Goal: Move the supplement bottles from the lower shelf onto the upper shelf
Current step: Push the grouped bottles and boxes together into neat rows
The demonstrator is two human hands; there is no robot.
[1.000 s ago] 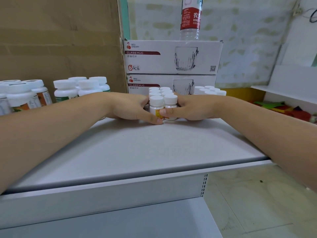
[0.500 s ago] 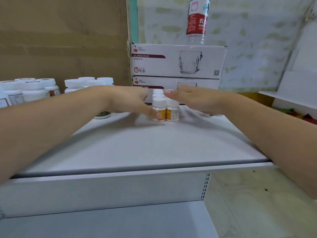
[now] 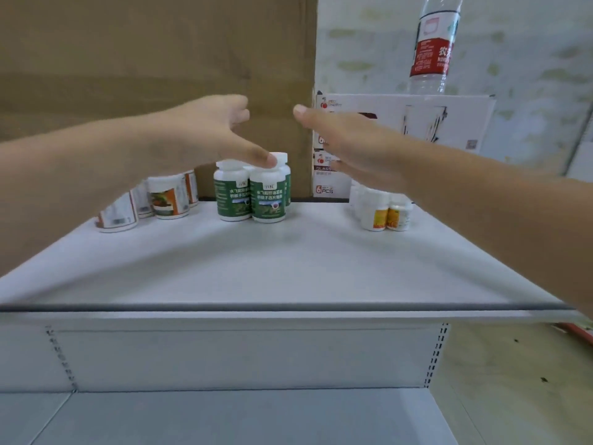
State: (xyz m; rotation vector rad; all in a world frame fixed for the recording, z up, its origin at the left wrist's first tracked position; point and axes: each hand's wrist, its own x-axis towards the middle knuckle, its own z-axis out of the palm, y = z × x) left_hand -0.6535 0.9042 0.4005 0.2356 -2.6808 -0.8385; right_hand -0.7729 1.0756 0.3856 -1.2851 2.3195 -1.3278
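Two hands hover over the upper shelf (image 3: pixel 288 268), neither holding anything.

Left hand (image 3: pixel 205 133): thumb splayed wide and pointing down, fingers loosely bent, blurred. Right hand (image 3: pixel 349 146): fingers straight and together, palm facing the left hand. There is a clear gap between the two sets of fingertips.

All bottles in view stand on the upper shelf, toward the back:
- Green bottles (image 3: pixel 268 197): upright cluster directly under the left thumb. The thumb tip overlaps a white cap; can't tell if it touches.
- Brown-label bottles (image 3: pixel 168 195): left of the left fingers, under that forearm, partly hidden.
- Yellow bottles (image 3: pixel 382 213): small, upright, below the right wrist, which covers their tops.

Room: a bare stretch of shelf lies under the right fingers, between the green and yellow groups. A wide bare strip runs from every bottle to the front edge (image 3: pixel 288 308) on the person's side. The right forearm crosses that edge at far right.

Behind the left fingers is cardboard (image 3: pixel 144 59). Behind the right fingers are stacked mug boxes (image 3: pixel 449 123), with a water bottle (image 3: pixel 434 46) on top, up and right of the fingertips.

The lower shelf (image 3: pixel 240 419) sits below the front edge, well under both hands, with a slotted back panel between them.
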